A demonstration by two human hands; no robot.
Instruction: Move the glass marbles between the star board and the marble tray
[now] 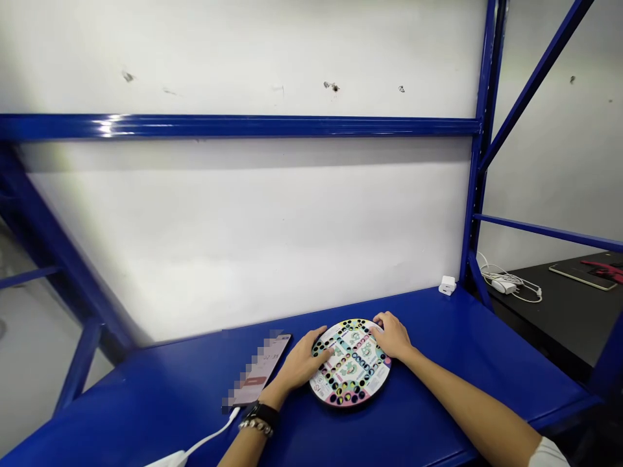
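A round game board (349, 363), printed with rings of coloured spots and small green cartoon figures, lies on or just above the blue shelf top (418, 421). My left hand (307, 358) grips its left edge, thumb on the printed face and fingers round the rim. On the upper right edge, my right hand (392, 336) holds the board the same way. The undersides of the fingers are hidden. On my left wrist are a black band (263, 413) and a beaded bracelet (256, 425).
A phone (260, 373), partly pixelated, lies left of my left hand with a white cable (214, 437) plugged in. A white charger cube (446, 285) stands by the back right corner. Blue metal posts and bars (243, 126) frame the shelf. Another charger (504, 285) lies on a black table.
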